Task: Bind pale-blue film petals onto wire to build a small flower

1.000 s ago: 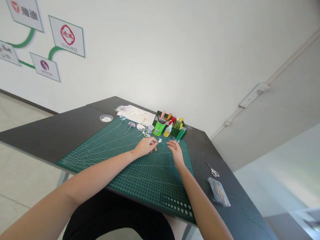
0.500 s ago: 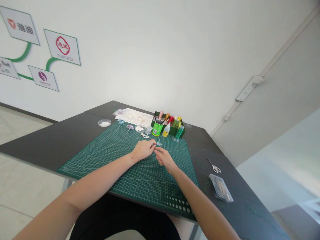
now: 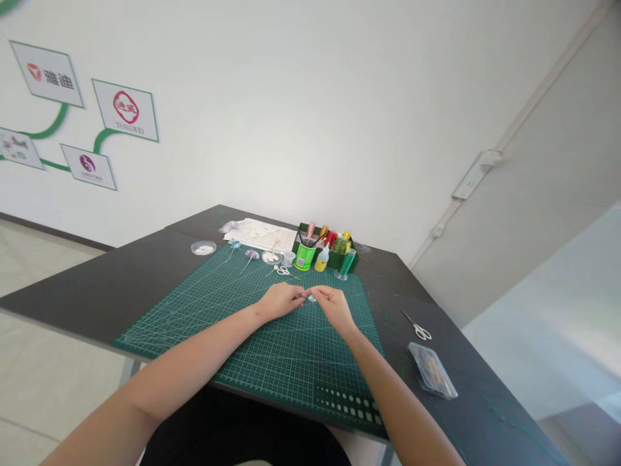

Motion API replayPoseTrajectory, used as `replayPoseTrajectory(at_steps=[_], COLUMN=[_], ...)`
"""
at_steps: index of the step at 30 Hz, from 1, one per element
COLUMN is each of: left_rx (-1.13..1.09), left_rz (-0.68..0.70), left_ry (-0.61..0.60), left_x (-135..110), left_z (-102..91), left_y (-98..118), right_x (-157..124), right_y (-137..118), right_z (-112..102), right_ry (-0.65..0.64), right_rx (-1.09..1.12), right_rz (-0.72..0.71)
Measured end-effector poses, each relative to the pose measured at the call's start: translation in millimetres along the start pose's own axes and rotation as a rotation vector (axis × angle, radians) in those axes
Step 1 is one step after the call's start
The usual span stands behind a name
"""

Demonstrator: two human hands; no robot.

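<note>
"TONGWEI" under red emblem on wall panel (image 3: pixel 125 110), "雅迪" on red-logo panel (image 3: pixel 47 74), purple-logo panel (image 3: pixel 88 167) lettering too small

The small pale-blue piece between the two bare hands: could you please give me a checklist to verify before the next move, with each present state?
1. Small pale-blue piece at the fingertips of the left hand and right hand: ok.
2. Firm grip on it: cannot tell, the fingers cover most of it.
3. Both hands above the green gridded cutting mat: ok.
4. Mat free of loose things: not ok, the small white-handled scissors and the purple flower on a thin stem lie there.
5. White bottle with yellow label upright: ok.
6. Its nozzle capped: cannot tell, too small.
</note>
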State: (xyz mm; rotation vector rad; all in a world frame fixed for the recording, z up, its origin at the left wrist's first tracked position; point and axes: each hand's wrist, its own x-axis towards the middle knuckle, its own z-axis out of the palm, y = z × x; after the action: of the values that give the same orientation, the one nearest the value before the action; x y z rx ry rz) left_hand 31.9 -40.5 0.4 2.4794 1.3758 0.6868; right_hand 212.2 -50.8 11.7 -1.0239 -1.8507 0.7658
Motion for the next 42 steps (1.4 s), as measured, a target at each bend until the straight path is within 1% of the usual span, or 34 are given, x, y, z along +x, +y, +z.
replayPoseTrajectory(at_steps=[6, 10, 15, 19, 30, 42], left_rx=[-0.036, -0.013, -0.033, -0.038, 0.013, -0.019], left_rz=[0.02, 0.043, 0.034, 0.07, 0.143, 0.176], left_ry=[-0.061, -0.089, -0.107, -0.124, -0.141, -0.104], left_x=[1.2, 2.0, 1.1, -1.3, -2.9, -3.5], left_z=[1.0, 2.0, 1.2, -1.2, -0.9, -1.5], left_y=[-2.6, -3.4, -0.7, 2.7, 5.9, 3.4], right_x=[3.5, 4.1, 5.8, 5.7, 8.2, 11.4], right_y=[12.9, 14.2, 14.6, 17.3, 26.6, 50.6], right_z=[-5.2, -6.3, -7.2, -6.7, -9.4, -13.1], right_ry=[-0.029, -0.011, -0.005, -0.024, 0.014, -0.031], right_rx=[0.018, -0.004, 0.004, 0.008, -0.011, -0.048], right_rz=[0.041, 0.027, -0.031, -0.018, 0.03, 0.061])
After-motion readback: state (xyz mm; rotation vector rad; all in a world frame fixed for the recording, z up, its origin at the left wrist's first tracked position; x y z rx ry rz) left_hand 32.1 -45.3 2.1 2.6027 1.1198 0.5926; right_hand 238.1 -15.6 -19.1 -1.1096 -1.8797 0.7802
